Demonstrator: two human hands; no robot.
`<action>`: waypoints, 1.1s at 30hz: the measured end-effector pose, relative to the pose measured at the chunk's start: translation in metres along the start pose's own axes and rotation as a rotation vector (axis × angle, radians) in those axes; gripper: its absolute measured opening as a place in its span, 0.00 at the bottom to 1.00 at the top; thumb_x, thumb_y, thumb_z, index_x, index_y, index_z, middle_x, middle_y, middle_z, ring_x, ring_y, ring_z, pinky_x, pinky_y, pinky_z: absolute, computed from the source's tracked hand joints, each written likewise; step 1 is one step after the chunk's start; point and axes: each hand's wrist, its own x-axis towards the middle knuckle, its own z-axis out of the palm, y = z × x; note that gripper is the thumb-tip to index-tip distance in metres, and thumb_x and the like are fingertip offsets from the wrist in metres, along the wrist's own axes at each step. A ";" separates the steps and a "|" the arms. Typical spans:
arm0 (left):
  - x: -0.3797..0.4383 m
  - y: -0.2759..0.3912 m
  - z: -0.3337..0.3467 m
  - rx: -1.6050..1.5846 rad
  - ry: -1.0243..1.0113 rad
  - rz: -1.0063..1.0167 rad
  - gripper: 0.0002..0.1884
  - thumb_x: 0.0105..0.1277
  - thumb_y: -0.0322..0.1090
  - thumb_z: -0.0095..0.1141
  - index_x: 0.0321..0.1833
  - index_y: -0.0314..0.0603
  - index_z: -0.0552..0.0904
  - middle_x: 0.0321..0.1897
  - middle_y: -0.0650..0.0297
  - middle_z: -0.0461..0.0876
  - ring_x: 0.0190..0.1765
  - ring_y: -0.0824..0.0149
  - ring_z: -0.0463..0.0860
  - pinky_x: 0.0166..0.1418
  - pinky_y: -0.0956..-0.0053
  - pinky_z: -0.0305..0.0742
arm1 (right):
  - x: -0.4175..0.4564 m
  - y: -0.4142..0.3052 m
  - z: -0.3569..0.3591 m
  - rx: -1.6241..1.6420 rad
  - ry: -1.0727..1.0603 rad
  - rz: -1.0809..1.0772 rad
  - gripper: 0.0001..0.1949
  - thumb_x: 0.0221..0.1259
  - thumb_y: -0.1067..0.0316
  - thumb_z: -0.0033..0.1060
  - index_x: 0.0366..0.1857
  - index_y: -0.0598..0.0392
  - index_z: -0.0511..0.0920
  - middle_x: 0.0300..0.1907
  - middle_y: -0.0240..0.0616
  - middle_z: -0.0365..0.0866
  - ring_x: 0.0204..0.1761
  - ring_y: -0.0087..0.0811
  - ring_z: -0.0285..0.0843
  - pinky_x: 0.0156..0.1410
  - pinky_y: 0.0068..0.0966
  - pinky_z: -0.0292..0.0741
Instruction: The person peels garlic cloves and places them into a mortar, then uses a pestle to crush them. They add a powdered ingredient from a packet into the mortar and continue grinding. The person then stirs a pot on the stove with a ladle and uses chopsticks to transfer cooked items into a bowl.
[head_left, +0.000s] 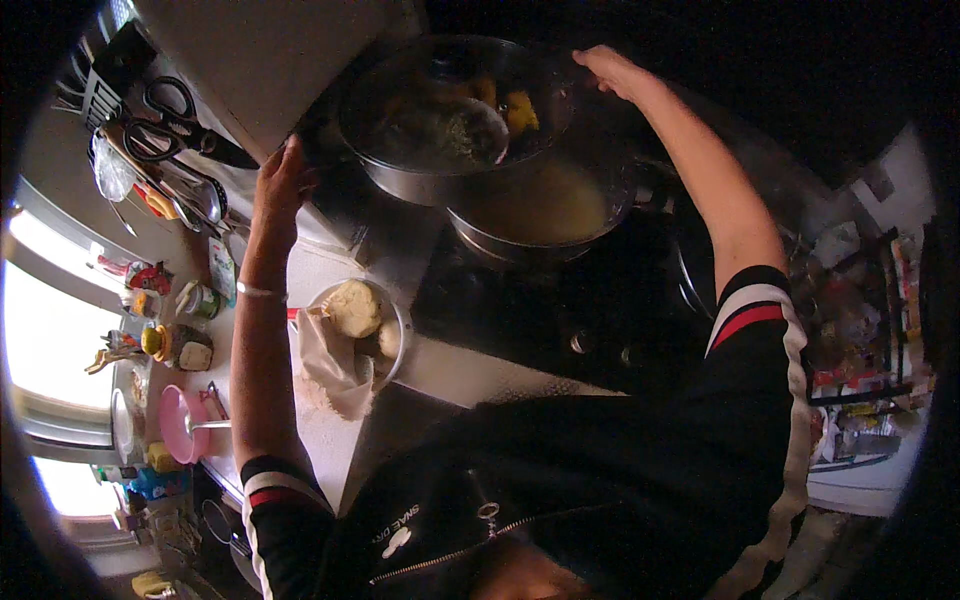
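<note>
On the dark stove, a wide metal pan (420, 180) holds dark liquid, a yellow piece and what looks like a round lid or ladle, its shape unclear. My right hand (606, 71) is beside the pan's right side with fingers curled; whether it grips a handle is too dark to tell. On the left, my left hand (286, 174) is raised near the wall's edge, a little away from the pan, its fingers bent. A second metal pot (517, 240) with yellowish, cloudy liquid sits nearer me, partly below the pan's rim.
A bowl (406, 330) with pale dough lumps and a cloth (330, 360) stands on the white counter. Black-handled scissors (161, 124) and utensils hang at the upper left. Jars and a pink bowl (182, 424) line the left side. A crowded shelf (862, 397) stands at the right.
</note>
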 end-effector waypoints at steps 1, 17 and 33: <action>0.007 0.001 0.003 0.045 -0.031 0.015 0.20 0.66 0.50 0.51 0.48 0.41 0.76 0.31 0.69 0.76 0.27 0.77 0.69 0.29 0.83 0.62 | 0.005 -0.001 0.005 0.072 0.037 0.009 0.13 0.63 0.52 0.51 0.35 0.51 0.75 0.28 0.28 0.73 0.27 0.27 0.62 0.27 0.25 0.59; 0.072 -0.015 0.047 0.538 -0.162 0.526 0.11 0.60 0.40 0.52 0.31 0.41 0.80 0.21 0.66 0.76 0.22 0.75 0.68 0.24 0.79 0.62 | -0.039 0.061 -0.088 0.422 -0.028 -0.219 0.08 0.55 0.66 0.59 0.20 0.56 0.79 0.20 0.32 0.77 0.20 0.26 0.69 0.24 0.26 0.66; 0.046 -0.052 0.082 0.209 -0.278 0.262 0.12 0.61 0.39 0.51 0.30 0.37 0.81 0.26 0.67 0.78 0.29 0.74 0.73 0.33 0.77 0.69 | -0.099 0.090 -0.060 0.280 0.077 0.105 0.15 0.57 0.54 0.60 0.18 0.52 0.76 0.48 0.36 0.74 0.46 0.33 0.62 0.36 0.29 0.63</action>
